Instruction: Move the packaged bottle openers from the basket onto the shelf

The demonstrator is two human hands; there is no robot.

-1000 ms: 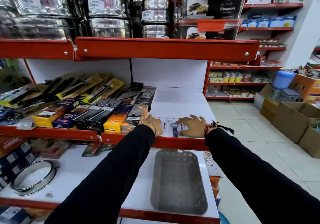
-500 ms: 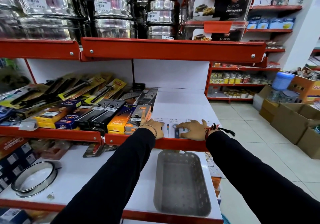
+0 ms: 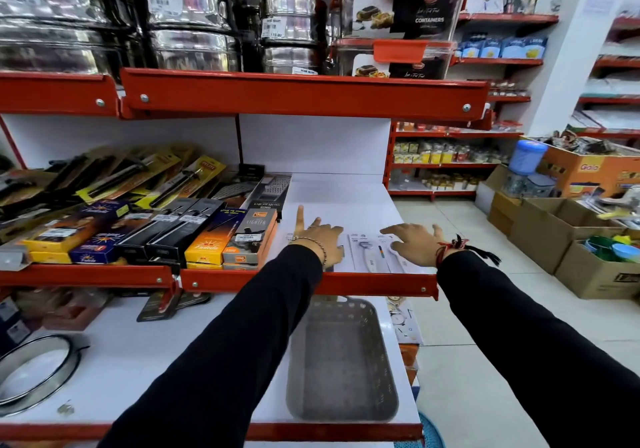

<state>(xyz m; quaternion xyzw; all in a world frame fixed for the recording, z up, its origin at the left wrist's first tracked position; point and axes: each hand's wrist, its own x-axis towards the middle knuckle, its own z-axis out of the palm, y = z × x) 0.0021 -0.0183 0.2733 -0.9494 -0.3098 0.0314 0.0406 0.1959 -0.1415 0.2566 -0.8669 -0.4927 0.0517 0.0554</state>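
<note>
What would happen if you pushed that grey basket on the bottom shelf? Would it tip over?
The grey basket looks empty, so it is probably light and would slide easily on the smooth white shelf. It is wide and low, so tipping seems unlikely. It sits near the shelf's front edge, so a hard push toward the front might send it off.

Your way onto the shelf [image 3: 339, 191] is open toward its back and right edge; boxed lighters [image 3: 251, 236] wall off the left, packaged bottle openers [image 3: 370, 252] line the front edge, and the upper shelf [image 3: 304, 93] caps the headroom
</note>
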